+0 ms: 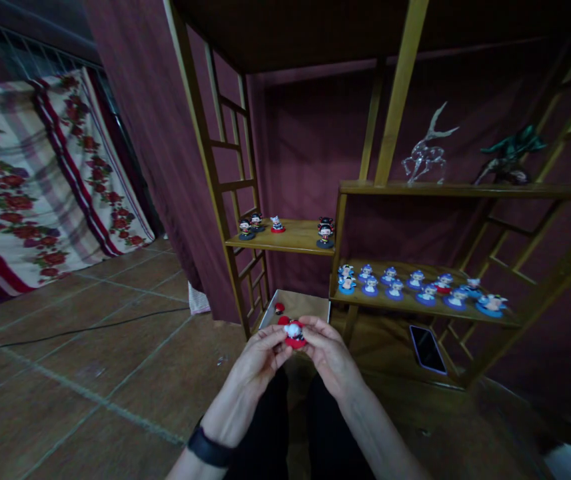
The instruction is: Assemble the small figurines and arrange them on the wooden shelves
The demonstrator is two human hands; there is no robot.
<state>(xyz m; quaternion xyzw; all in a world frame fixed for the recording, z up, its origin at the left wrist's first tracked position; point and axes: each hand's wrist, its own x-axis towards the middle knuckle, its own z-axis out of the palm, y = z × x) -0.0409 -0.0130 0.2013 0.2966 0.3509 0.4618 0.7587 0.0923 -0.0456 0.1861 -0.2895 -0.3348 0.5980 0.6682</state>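
Between the fingertips of both hands is a small figurine (294, 333) with a white top and a red base. My left hand (264, 350) pinches it from the left, and my right hand (326, 352) grips its right side. Just beyond them an open white box (310, 308) stands low by the shelf, with red pieces (279, 309) inside; the hands hide part of it. On the small shelf (292, 235) above stand black-haired figurines (246, 229) at the left, a white one (277, 225) on a red base, and more dark-haired ones (325, 233) at the right end.
Rows of blue and purple figurines (395, 287) fill the lower right shelf. A phone (428, 349) lies on the bottom board. A clear deer ornament (426, 150) and a dark green statue (512, 157) stand higher up. A black cable (75, 328) crosses the tiled floor.
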